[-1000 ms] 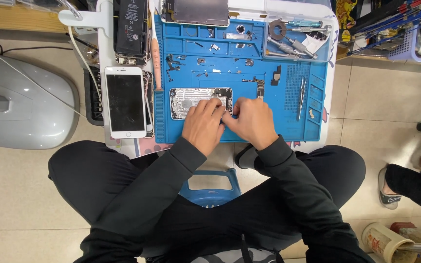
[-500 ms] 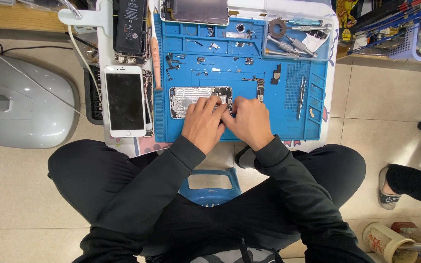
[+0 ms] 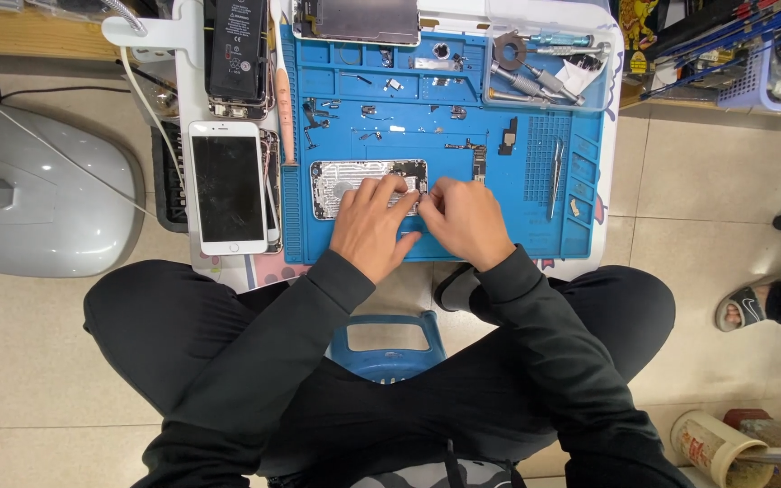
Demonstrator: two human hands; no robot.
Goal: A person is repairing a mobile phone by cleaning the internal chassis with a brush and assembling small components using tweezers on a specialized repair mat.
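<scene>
An opened silver phone housing (image 3: 347, 183) lies on a blue repair mat (image 3: 517, 226). My left hand (image 3: 374, 226) rests over its right half, fingers spread on it. My right hand (image 3: 463, 220) is beside it, fingertips pinched at the housing's right end; whether it holds a small part or tool is hidden. Small screws and phone parts (image 3: 381, 110) lie scattered on the mat above the housing.
A white phone (image 3: 227, 185) lies face up left of the mat, a black battery (image 3: 237, 54) above it. Tweezers (image 3: 556, 185) lie on the mat's right. A tray with screwdrivers (image 3: 535, 77) sits top right. A grey case (image 3: 33, 203) stands on the floor left; another person's sandalled foot (image 3: 748, 307) is right.
Both hands stay on the housing; the fingers shifted only slightly. The other person's foot at the right has moved.
</scene>
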